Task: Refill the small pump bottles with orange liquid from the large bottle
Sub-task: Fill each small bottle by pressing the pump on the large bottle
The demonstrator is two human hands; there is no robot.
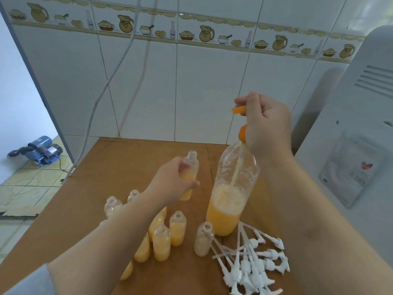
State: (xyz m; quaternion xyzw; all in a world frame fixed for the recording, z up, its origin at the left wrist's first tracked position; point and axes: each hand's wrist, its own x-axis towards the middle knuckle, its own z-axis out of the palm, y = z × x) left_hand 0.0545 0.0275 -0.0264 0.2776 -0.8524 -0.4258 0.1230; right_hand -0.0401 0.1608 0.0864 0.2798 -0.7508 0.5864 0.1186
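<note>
The large clear bottle point(228, 211) stands on the brown table point(119, 167), about a third full of orange liquid. My right hand point(266, 126) grips the orange pump head point(239, 109) at its neck, and the dip tube runs down into the liquid. My left hand point(173, 184) holds a small open bottle point(190, 167), roughly half full, tilted just left of the large bottle. Several other small open bottles point(177, 228) stand near the front, some filled and some nearly empty point(203, 239).
A pile of white pump tops point(253, 262) lies at the front right of the table. A white appliance point(350, 128) stands close on the right. The tiled wall is behind, with cables point(100, 96) hanging down. A blue pump point(40, 150) sits on the floor at left.
</note>
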